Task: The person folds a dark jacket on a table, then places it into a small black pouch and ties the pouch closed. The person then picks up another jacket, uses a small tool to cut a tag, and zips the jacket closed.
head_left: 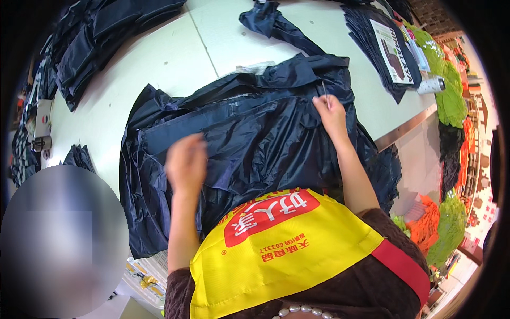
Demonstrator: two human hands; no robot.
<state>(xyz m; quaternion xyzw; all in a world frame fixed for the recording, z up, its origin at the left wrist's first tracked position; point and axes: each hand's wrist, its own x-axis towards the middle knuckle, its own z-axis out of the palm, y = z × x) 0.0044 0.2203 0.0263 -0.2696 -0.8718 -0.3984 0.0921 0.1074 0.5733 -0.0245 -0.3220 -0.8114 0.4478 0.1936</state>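
Note:
A dark navy, shiny garment [255,138] lies rumpled across the table in front of me, its near part reaching my apron. My left hand [186,165] is over the garment's left half, fingers curled and smeared by motion; whether it holds anything I cannot make out. At the garment's upper right, my right hand [330,112] is closed in a pinch. A thin, pointed metal tool [324,88] sticks up from its fingers; its exact kind is too small to tell. Near the garment's upper middle, a small label [232,108] shows beside a smooth band of cloth.
Dark garments are piled on the white table [159,58] at the far left. A twisted dark piece [273,24] lies at the back. At the right edge are a stack of dark cloth [372,53] and a thread cone [431,85]. Green cloth [451,95] is heaped beyond.

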